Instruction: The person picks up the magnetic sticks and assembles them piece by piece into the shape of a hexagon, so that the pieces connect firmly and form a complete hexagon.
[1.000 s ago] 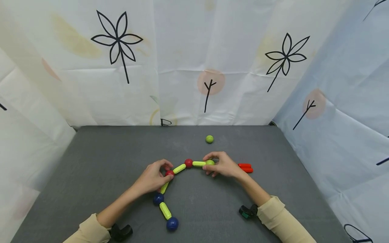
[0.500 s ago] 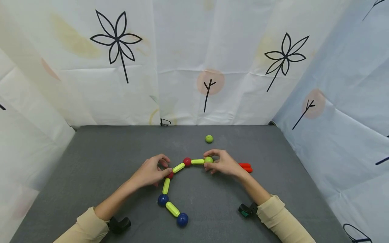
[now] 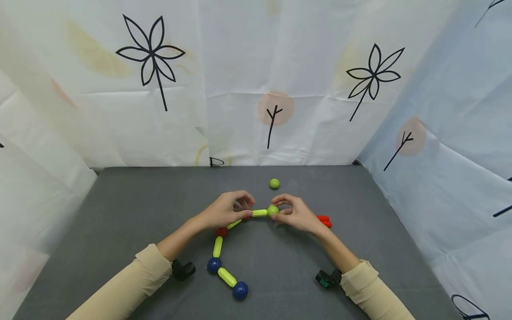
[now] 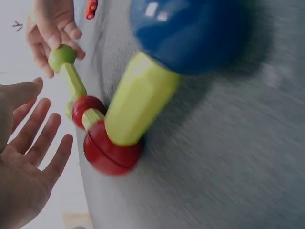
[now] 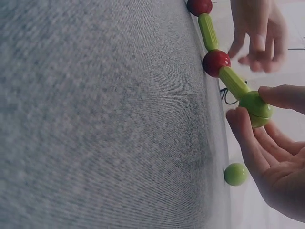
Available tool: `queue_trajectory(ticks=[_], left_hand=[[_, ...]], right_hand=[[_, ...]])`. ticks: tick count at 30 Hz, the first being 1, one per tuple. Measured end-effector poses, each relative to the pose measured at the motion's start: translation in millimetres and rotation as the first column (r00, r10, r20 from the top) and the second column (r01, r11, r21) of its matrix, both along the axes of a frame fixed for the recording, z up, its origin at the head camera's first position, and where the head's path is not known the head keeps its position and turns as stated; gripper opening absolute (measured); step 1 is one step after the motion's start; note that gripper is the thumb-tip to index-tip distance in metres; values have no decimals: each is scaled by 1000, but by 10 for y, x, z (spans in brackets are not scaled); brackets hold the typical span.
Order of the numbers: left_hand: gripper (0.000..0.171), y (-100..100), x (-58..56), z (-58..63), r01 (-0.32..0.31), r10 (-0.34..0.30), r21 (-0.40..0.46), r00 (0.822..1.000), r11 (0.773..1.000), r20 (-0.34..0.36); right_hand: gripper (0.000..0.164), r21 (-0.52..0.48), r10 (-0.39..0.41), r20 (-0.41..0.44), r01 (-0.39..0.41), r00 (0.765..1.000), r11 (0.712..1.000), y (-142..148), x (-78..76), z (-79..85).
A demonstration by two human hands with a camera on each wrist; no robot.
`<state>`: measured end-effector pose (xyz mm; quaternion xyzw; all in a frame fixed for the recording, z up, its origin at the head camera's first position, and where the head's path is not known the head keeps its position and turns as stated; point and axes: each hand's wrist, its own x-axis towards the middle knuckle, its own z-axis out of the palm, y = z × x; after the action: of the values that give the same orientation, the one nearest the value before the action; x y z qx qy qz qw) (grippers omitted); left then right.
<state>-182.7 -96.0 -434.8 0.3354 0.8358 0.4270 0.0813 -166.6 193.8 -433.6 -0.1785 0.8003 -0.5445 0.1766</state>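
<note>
A chain of coloured balls joined by yellow-green sticks curves over the grey table. Its near end has two blue balls, [image 3: 240, 290] the last one largest in view. Two red balls follow, the nearer red ball [image 3: 222, 232] and a farther red ball [image 5: 217, 63], mostly hidden by my left hand in the head view. A green ball [image 5: 255, 109] forms the far end, pinched between thumb and fingers of my right hand [image 3: 298, 216]. My left hand [image 3: 224, 211] hovers around the farther red ball, fingers spread and apart from it in the wrist views.
A loose green ball [image 3: 274, 183] lies behind the chain near the table's back. Red sticks [image 3: 324, 221] lie to the right, partly behind my right hand. White patterned cloth [image 3: 240, 66] walls the back and sides of the grey table [image 3: 140, 200].
My left hand has left the nearer red ball and moved right and away to the farther one. The blue end swung right, then stopped. My right hand keeps its pinch on the green ball.
</note>
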Motion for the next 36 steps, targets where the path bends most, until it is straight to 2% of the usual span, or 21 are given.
queue_trajectory(ticks=[3,6,10,13,18,27,31,36], left_hand=[[32,120,-66,-3,30,-30,14,999,999,13],[35,230,-109,-5,44,-46,34,997,998,57],[35,348,-132,-34,47,-50,39,993,998,107],[34,408,-139,-66,40,-44,38,992,998,117],[35,444,-145,-96,26,-38,80,986,996,161],[35,443,-196,-90,18,-56,143,962,990,268],[34,441,-215,-108,-6,-40,144,948,989,315],[34,457,-225,-131,-26,-25,141,937,990,349]], right_hand=[[50,-6,-18,-31,18,999,1000,7,21,2],[50,-17,-29,-48,28,998,999,12,37,-7],[51,-52,-40,-56,37,998,998,14,58,-25],[51,-71,-51,-58,47,997,996,21,70,-33],[49,-90,-60,-52,55,997,994,37,77,-35],[43,-97,-25,-33,21,999,995,88,86,37],[36,-69,-7,-103,0,995,998,191,71,80],[30,25,-41,-211,47,977,999,463,10,122]])
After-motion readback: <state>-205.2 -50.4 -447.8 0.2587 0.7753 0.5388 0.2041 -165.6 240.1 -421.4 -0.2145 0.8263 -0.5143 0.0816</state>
